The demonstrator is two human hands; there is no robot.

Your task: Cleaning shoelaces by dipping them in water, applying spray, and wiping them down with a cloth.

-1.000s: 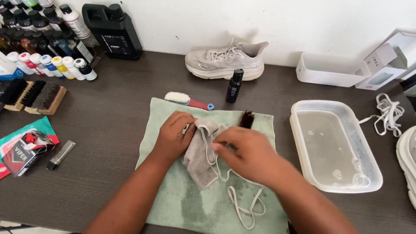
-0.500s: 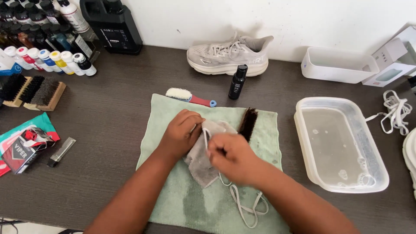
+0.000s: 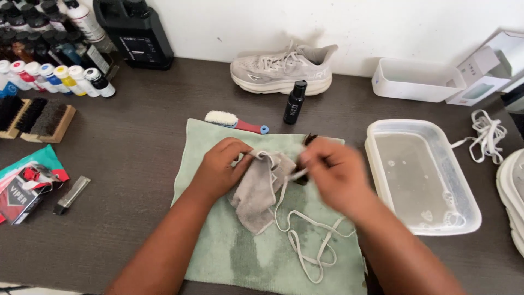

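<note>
My left hand (image 3: pixel 221 166) pinches a small grey cloth (image 3: pixel 257 191) folded around a white shoelace (image 3: pixel 305 232). My right hand (image 3: pixel 333 172), blurred by motion, grips the lace just right of the cloth. The loose part of the lace lies in loops on a pale green towel (image 3: pixel 218 251) spread on the dark table (image 3: pixel 136 147). A dark brush (image 3: pixel 310 140) lies partly hidden behind my right hand.
A clear tub of water (image 3: pixel 420 175) sits at right. Behind the towel are a red-handled brush (image 3: pixel 234 121), a black bottle (image 3: pixel 295 102) and a grey sneaker (image 3: pixel 284 68). Bottles (image 3: pixel 54 79), wooden brushes (image 3: pixel 33 117) lie at left; another lace (image 3: pixel 486 134) at right.
My right hand has pulled to the right along the lace, away from the cloth. My left hand stays clamped on the cloth; the view has shifted slightly.
</note>
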